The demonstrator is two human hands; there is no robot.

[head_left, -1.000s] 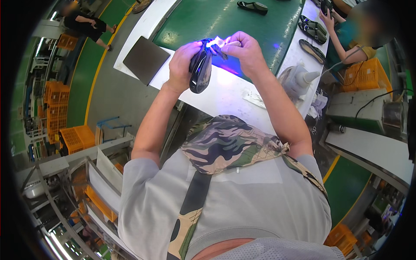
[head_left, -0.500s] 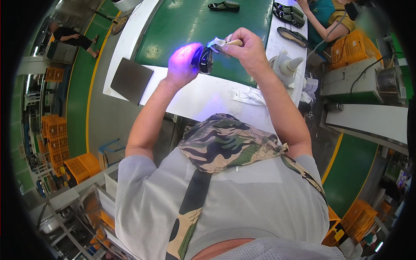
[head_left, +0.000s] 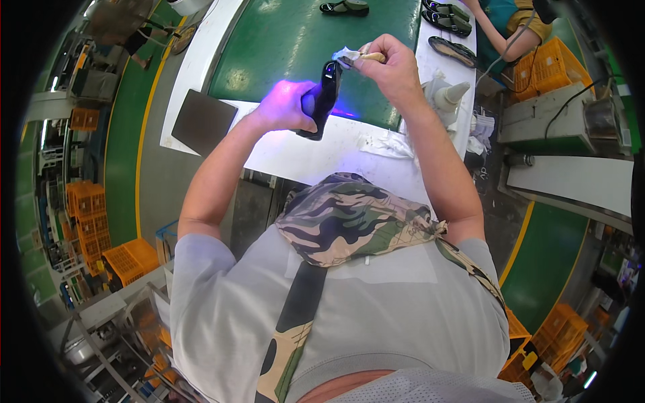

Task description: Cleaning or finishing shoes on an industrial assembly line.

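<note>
A glossy black shoe (head_left: 326, 94) is gripped from the left by my left hand (head_left: 283, 107), tilted nearly upright with its toe end up, under violet light. Pinched in my right hand (head_left: 394, 68) is a crumpled white cloth (head_left: 345, 56); a beige piece of unclear kind shows among the fingers. The cloth is at the upper end of the shoe; whether it touches cannot be made out. Below both hands is the white table edge (head_left: 295, 153), with another crumpled white cloth (head_left: 386, 145) lying on it.
A green conveyor belt (head_left: 275, 50) carries a black shoe (head_left: 345, 7). Several shoes (head_left: 450, 23) and a white bottle (head_left: 449, 99) stand on the right ledge. A dark brown board (head_left: 203, 123) lies left. Another person's arm (head_left: 502, 48) is at upper right, near orange crates (head_left: 547, 70).
My left hand has turned the shoe to stand longer and more upright, shifting it slightly down. My right hand with the cloth has moved a little up and right.
</note>
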